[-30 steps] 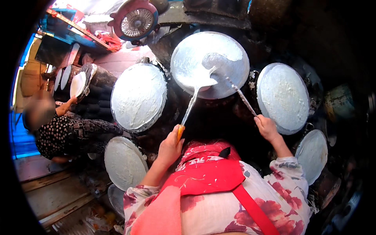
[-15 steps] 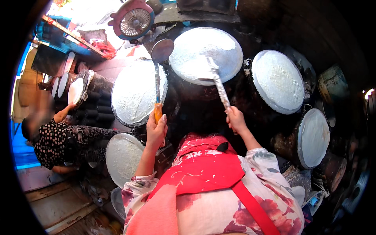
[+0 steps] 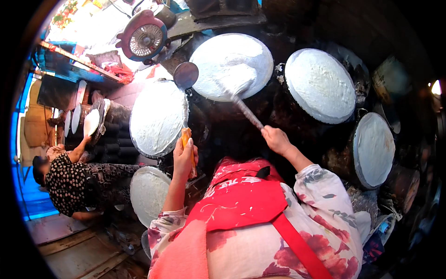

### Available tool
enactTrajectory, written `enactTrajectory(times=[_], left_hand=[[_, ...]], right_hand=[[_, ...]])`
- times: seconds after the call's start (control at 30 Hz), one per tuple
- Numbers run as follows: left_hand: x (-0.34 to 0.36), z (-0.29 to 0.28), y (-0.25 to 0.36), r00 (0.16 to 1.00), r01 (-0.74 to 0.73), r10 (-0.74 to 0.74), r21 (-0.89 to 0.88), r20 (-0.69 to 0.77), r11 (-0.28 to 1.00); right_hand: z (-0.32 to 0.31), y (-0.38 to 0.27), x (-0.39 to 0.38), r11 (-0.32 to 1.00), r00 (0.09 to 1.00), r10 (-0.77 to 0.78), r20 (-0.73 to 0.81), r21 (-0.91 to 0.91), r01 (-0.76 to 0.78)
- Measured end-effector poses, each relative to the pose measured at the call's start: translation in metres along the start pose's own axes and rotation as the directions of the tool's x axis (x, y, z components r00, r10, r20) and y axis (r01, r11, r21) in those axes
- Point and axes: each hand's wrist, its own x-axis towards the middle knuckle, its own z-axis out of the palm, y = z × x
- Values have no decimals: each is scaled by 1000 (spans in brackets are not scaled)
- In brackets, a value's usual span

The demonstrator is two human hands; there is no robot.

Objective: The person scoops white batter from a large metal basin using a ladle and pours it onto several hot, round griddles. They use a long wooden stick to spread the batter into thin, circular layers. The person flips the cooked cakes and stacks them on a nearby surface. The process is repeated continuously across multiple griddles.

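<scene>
My left hand (image 3: pixel 185 154) grips the orange handle of a long ladle (image 3: pixel 186 75), its dark round bowl raised between the left and center pans. My right hand (image 3: pixel 275 139) holds a pale, batter-coated spreader (image 3: pixel 247 111), its blurred head on the center round pan (image 3: pixel 218 51) amid wet white batter. To the left is a batter-covered pan (image 3: pixel 157 118); another (image 3: pixel 318 83) lies to the right. Nearer on each side are a lower left pan (image 3: pixel 148 197) and a far right pan (image 3: pixel 374 149), both coated white.
A co-worker in dotted clothing (image 3: pixel 69 183) stands at the left by smaller white discs (image 3: pixel 91 122). A pink fan (image 3: pixel 144 37) sits at the back. A wooden shelf (image 3: pixel 76 63) is at upper left, a metal container (image 3: pixel 390 76) at the right.
The ladle has risen from the center pan and moved left, upright. The spreader has come onto the center pan's batter, now spread differently. The view has shifted, bringing the right-hand pans higher.
</scene>
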Motion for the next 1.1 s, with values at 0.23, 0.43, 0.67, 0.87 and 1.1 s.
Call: enactTrajectory(times=[0.23,0.43,0.67,0.87,1.1], left_hand=[[18,26,14,995,100,-100,4,24,995],[13,31,6,986,165,-164,-23,17,986],[15,53,10,986,165,-166,-108,-8,980],[29,67,13,986,155,-160,-114,-38,981],[20,60,4,983,177,-182,-112,-37,978]], right_hand=[[-14,62,39,981,966,162,-201,141,-135],[-18,73,15,998,987,55,-151,25,-52],[-59,56,138,902,931,354,-86,292,-316],[-58,29,199,947,977,123,-174,-274,-168],[-55,47,93,936,921,301,-246,-108,-335]])
